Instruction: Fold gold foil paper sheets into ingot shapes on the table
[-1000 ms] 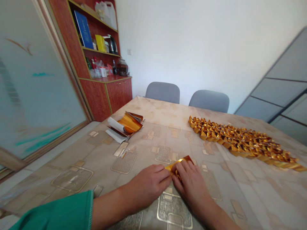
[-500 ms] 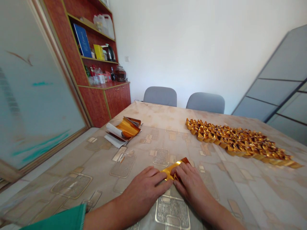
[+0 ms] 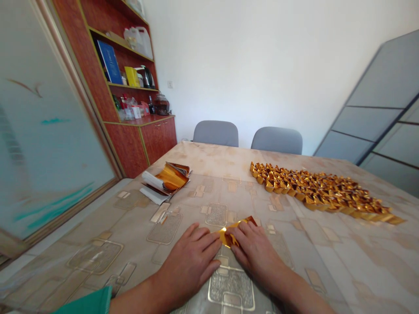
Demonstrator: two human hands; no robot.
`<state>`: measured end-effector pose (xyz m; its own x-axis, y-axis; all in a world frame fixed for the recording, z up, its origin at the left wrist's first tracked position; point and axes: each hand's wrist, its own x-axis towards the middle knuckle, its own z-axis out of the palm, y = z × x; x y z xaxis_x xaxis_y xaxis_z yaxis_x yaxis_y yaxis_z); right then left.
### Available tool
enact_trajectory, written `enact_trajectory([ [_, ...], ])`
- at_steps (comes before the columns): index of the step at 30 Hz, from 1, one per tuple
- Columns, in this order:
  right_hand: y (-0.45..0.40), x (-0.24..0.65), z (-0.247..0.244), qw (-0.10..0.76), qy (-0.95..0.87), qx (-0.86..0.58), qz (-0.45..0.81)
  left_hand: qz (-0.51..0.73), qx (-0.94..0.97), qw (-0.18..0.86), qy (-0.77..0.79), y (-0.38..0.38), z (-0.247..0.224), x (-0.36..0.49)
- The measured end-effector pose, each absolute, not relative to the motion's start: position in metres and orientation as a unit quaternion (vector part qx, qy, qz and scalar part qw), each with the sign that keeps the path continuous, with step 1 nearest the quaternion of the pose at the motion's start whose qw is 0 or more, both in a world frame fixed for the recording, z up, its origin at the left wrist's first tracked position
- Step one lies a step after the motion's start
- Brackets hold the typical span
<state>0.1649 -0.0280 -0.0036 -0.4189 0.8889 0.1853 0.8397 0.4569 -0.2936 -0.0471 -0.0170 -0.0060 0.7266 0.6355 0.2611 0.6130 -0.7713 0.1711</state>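
A narrow folded strip of shiny gold foil paper (image 3: pixel 224 236) lies on the patterned tablecloth in front of me. My right hand (image 3: pixel 257 248) has its fingers bent over the strip's right part, with the thumb at the near edge; a dark corner of the foil shows beyond the knuckles. My left hand (image 3: pixel 193 258) lies with fingers stretched out and thumb apart, its fingertips touching the strip's left end. Part of the foil under the fingers is hidden.
A pile of gold and white paper sheets (image 3: pixel 175 178) lies farther off to the left. Rows of folded gold foil pieces (image 3: pixel 314 189) stand at the right. Two grey chairs (image 3: pixel 216 133) are behind the table (image 3: pixel 209 150); a red-brown cabinet (image 3: pixel 131 144) stands at the back left.
My left thumb has drawn back from the foil and my left hand has spread a little. The right hand stays on the strip. The whole view has shifted slightly.
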Motion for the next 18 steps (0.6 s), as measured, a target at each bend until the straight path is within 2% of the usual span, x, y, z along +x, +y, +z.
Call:
enact_trajectory([
  [7,-0.0304,0.1597,0.0031,0.147,-0.822,-0.531,0.146,0.169,0.913,-0.006,0.371,-0.0082,-0.0128,-0.0485],
  [18,-0.0268,0.1577,0.0071,0.142,-0.825,-0.525,0.154,0.108,0.906,0.021,0.408,-0.0125,-0.0079,-0.0417],
])
